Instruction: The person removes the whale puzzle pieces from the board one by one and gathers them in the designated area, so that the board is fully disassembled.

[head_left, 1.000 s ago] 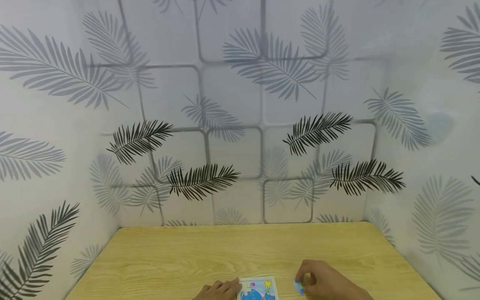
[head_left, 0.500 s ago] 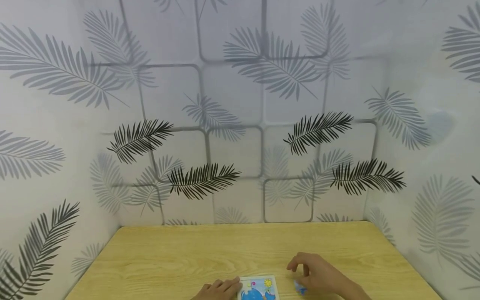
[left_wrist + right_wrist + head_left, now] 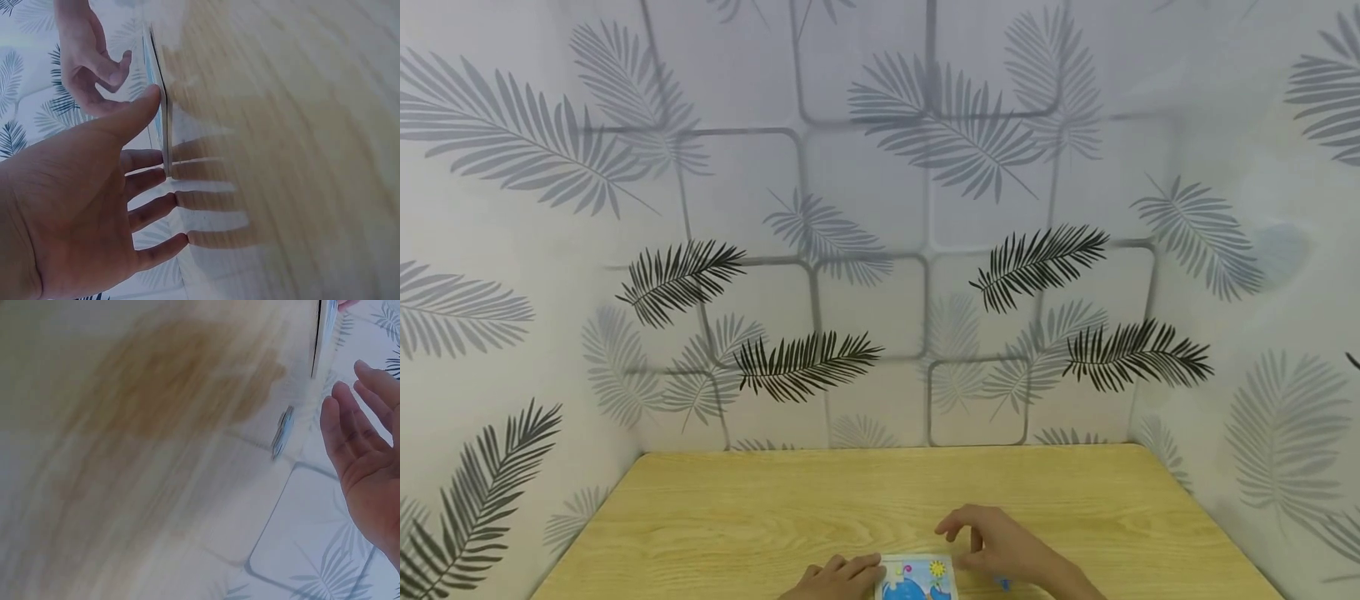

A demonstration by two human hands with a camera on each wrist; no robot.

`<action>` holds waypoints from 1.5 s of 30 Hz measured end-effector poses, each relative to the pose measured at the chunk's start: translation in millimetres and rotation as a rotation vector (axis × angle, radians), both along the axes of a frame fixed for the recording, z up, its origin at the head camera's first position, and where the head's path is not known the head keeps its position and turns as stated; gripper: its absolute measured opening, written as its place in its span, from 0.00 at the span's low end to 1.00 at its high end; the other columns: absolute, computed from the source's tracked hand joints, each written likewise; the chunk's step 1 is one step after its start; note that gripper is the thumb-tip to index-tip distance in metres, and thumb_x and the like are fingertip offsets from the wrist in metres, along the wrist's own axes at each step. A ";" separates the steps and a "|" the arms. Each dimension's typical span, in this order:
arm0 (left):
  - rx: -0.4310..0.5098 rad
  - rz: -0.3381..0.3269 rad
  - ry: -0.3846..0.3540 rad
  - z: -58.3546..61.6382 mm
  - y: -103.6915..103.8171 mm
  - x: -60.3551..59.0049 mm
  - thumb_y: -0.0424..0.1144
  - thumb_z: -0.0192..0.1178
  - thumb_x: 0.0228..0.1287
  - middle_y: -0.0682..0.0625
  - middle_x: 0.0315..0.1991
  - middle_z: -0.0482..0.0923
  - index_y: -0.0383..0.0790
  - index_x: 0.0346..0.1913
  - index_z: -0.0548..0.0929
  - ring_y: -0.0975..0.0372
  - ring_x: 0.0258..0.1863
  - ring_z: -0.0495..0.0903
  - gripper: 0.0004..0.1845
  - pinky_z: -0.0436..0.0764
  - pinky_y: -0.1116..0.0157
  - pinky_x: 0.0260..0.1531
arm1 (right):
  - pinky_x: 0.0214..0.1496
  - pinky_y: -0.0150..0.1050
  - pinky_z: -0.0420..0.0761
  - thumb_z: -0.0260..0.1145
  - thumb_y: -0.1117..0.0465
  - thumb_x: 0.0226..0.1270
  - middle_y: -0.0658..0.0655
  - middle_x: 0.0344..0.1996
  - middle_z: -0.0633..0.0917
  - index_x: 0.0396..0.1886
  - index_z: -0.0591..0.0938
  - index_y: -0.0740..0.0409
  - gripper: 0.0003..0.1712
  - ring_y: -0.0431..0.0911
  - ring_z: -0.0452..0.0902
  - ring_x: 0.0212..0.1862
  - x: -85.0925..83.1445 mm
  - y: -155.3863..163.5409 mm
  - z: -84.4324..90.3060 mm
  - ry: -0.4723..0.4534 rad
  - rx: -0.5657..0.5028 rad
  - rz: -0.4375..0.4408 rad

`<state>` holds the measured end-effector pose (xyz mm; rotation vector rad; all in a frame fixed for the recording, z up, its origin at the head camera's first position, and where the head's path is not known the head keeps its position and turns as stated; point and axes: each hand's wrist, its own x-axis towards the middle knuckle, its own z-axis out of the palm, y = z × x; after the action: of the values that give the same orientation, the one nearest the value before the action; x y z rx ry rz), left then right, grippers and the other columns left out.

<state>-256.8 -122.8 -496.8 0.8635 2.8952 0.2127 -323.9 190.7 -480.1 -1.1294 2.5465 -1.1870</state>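
Both hands are slack: left hand (image 3: 838, 577) rests against the puzzle board (image 3: 916, 579), right hand (image 3: 1000, 546) hovers beside it.

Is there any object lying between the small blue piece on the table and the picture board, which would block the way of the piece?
Nothing visible does. The small blue piece lies on the bare table just right of the picture board, with only wood between them. The right hand hovers above that gap, empty. The left hand rests at the board's left edge.
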 end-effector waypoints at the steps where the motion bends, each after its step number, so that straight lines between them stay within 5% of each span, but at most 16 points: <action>1: 0.002 0.002 0.006 -0.6 0.2 0.0 0.91 0.40 0.31 0.63 0.70 0.62 0.67 0.70 0.64 0.51 0.67 0.66 0.58 0.66 0.33 0.55 | 0.32 0.31 0.79 0.68 0.61 0.65 0.61 0.46 0.83 0.54 0.81 0.58 0.18 0.34 0.74 0.27 0.1 -3.6 -0.1 -0.014 -0.002 0.006; 8: 0.031 -0.007 0.069 -5.0 -0.7 -0.3 0.90 0.40 0.35 0.61 0.69 0.65 0.62 0.70 0.66 0.54 0.64 0.69 0.58 0.70 0.36 0.54 | 0.34 0.30 0.79 0.68 0.66 0.63 0.57 0.46 0.83 0.50 0.82 0.57 0.15 0.34 0.73 0.30 -0.7 -31.5 -5.4 -0.070 -0.016 0.063; 14: 0.062 0.002 0.042 -8.4 -0.1 -1.2 0.89 0.40 0.39 0.61 0.69 0.64 0.62 0.70 0.67 0.51 0.66 0.67 0.55 0.68 0.35 0.55 | 0.34 0.31 0.79 0.65 0.65 0.66 0.50 0.45 0.79 0.51 0.82 0.54 0.14 0.37 0.74 0.32 0.1 -46.2 -9.0 -0.136 0.040 0.063; 23: 0.042 0.003 0.053 -10.1 3.9 -3.3 0.89 0.40 0.38 0.62 0.67 0.67 0.63 0.68 0.69 0.53 0.62 0.70 0.54 0.72 0.38 0.51 | 0.36 0.28 0.74 0.64 0.69 0.65 0.49 0.41 0.75 0.50 0.85 0.48 0.17 0.36 0.66 0.33 -3.1 -50.5 -10.7 -0.016 0.106 0.139; 32: 0.043 0.009 0.056 -8.9 6.0 0.7 0.90 0.42 0.34 0.63 0.67 0.67 0.65 0.69 0.67 0.53 0.60 0.70 0.56 0.72 0.37 0.50 | 0.38 0.27 0.75 0.61 0.74 0.63 0.49 0.41 0.75 0.48 0.83 0.48 0.21 0.38 0.68 0.35 -1.4 -51.3 -9.4 -0.023 0.110 0.162; 39: 0.011 0.043 0.028 -2.9 6.9 -0.1 0.91 0.42 0.30 0.62 0.67 0.67 0.65 0.68 0.68 0.52 0.62 0.69 0.58 0.71 0.37 0.53 | 0.38 0.27 0.77 0.63 0.69 0.66 0.46 0.39 0.77 0.51 0.85 0.51 0.16 0.32 0.69 0.33 -0.1 -53.4 -7.1 -0.015 0.115 0.131; 45: -0.002 0.037 -0.003 -1.2 8.0 -0.1 0.89 0.44 0.35 0.63 0.67 0.67 0.67 0.69 0.67 0.52 0.64 0.68 0.54 0.70 0.38 0.54 | 0.35 0.27 0.74 0.65 0.64 0.67 0.48 0.37 0.75 0.50 0.87 0.51 0.14 0.34 0.66 0.32 1.9 -54.3 -7.5 -0.131 0.093 0.111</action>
<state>-256.9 -114.7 -498.0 0.8092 2.9097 0.2143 -322.0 136.4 -487.6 -1.1178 2.3823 -1.0682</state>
